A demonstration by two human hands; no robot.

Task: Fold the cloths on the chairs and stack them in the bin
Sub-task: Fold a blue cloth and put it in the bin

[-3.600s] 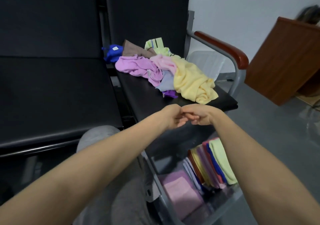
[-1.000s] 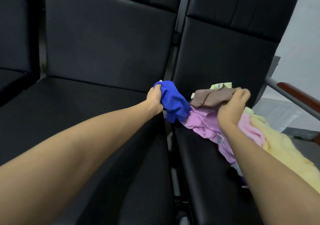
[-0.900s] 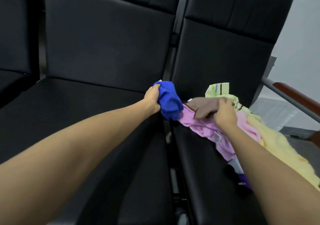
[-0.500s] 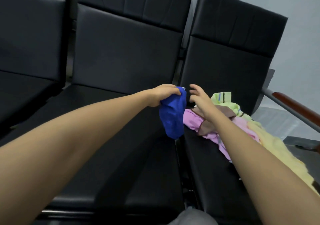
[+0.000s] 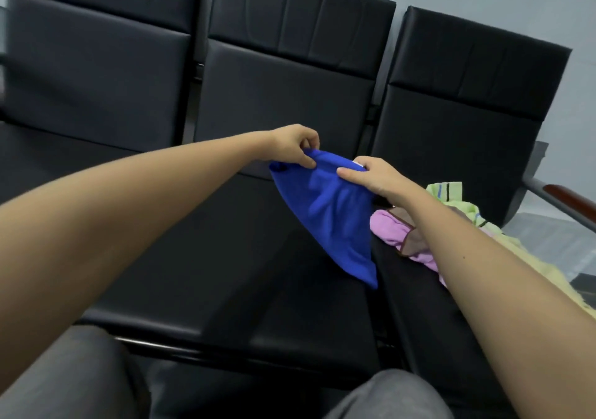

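A blue cloth (image 5: 335, 215) hangs in the air above the middle black chair seat (image 5: 232, 283). My left hand (image 5: 295, 144) pinches its upper left edge. My right hand (image 5: 371, 175) pinches its upper right edge, next to a small white tag. The cloth droops to a point between the two seats. A pile of loose cloths lies on the right chair: a pink cloth (image 5: 392, 231), a brown cloth (image 5: 414, 244), a light green striped cloth (image 5: 451, 196) and a yellow cloth (image 5: 532, 267). The bin is out of view.
Three black padded chairs stand in a row with tall backs. A metal armrest with a red-brown wooden top (image 5: 571, 197) bounds the right chair. My grey-trousered knees (image 5: 387, 396) are at the bottom edge.
My left hand lifted the blue cloth off the pile. My right hand let go of the brown cloth and took the blue cloth's other edge, spreading it out. The view swung left.
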